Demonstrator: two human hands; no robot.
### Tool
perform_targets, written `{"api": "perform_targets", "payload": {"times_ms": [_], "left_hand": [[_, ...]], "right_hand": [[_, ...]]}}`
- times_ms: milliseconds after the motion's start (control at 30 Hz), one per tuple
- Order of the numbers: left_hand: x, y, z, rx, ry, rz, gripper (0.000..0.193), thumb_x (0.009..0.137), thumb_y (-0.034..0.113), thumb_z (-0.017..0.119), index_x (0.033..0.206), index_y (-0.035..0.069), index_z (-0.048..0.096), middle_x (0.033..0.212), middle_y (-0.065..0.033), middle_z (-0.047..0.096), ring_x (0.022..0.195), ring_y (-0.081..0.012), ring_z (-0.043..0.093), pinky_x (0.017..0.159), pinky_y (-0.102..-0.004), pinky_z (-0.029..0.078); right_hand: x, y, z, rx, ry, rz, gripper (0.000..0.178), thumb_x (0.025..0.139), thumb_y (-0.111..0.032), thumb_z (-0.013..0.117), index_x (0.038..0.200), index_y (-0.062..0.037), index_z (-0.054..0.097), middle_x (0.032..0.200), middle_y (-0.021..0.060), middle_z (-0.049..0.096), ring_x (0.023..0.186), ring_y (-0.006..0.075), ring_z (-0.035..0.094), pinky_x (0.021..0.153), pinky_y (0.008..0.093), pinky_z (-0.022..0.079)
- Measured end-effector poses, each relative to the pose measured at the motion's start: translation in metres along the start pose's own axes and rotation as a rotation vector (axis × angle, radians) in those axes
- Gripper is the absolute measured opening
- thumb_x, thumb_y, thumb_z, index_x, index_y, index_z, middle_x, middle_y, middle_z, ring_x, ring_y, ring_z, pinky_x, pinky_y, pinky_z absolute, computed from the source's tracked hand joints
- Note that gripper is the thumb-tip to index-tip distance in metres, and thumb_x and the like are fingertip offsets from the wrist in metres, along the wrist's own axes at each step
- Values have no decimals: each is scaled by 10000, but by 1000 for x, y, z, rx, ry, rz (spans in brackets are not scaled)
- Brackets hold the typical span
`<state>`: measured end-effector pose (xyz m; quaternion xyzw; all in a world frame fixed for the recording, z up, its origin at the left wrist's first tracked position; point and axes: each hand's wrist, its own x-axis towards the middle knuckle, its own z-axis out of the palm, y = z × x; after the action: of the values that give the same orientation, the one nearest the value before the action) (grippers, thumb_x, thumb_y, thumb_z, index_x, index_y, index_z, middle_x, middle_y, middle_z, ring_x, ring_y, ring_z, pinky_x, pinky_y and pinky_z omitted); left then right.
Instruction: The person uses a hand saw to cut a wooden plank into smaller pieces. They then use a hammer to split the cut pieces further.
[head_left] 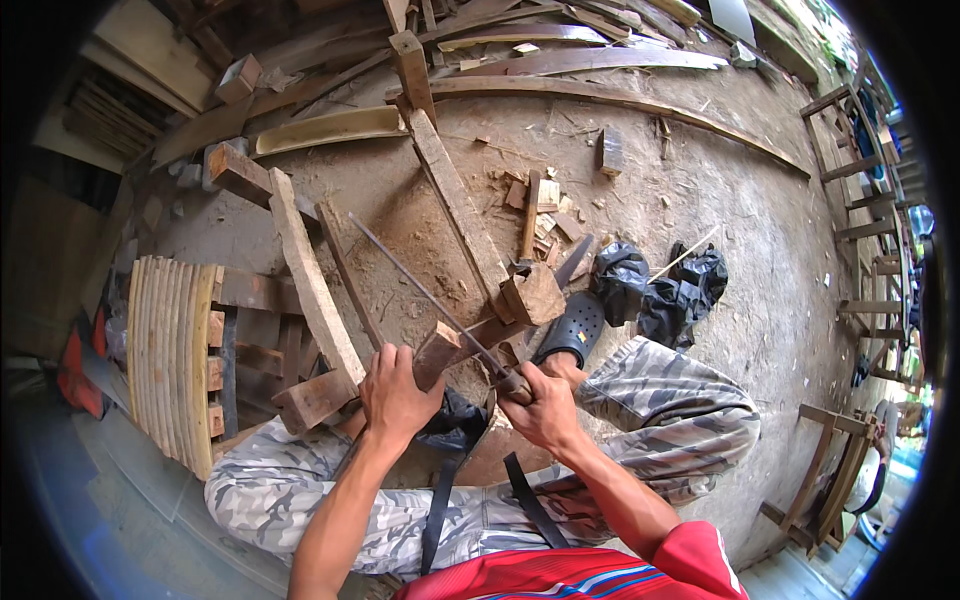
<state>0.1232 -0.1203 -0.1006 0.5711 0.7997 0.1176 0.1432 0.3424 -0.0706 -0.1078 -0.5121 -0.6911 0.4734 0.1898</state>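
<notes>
My right hand is closed round the handle of a long, thin metal file. Its narrow blade slants up and left across a wooden crosspiece. Round that crosspiece, near its squared end, my left hand is wrapped. The piece belongs to a rough wooden frame whose long rails reach away from me over the floor. At the right end of the frame sits a chunky block end. Where the file touches the wood is partly hidden by my hands.
A grey saw blade lies beside my dark clog. Black plastic bags rest to the right. Wood offcuts litter the floor ahead. A slatted wooden piece stands left, long boards lie far, and wooden racks line the right.
</notes>
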Motion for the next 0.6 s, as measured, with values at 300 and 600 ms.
{"api": "perform_targets", "payload": {"times_ms": [300,600], "left_hand": [[-4,-4,3,9,42,53,403,751,277,801,968,24,575,974,-161,555,937,-398,601,754,-511,507],[-5,-4,3,-18,50,57,385,747,273,788,961,20,593,978,-166,570,947,-396,611,753,-522,513]], "right_hand": [[1,-1,2,-62,-15,-29,233,820,-150,747,850,-29,550,644,221,579,599,424,601,586,470,480],[0,3,2,-83,-76,-32,228,818,-152,760,850,-42,563,646,206,581,609,425,614,580,464,483]]}}
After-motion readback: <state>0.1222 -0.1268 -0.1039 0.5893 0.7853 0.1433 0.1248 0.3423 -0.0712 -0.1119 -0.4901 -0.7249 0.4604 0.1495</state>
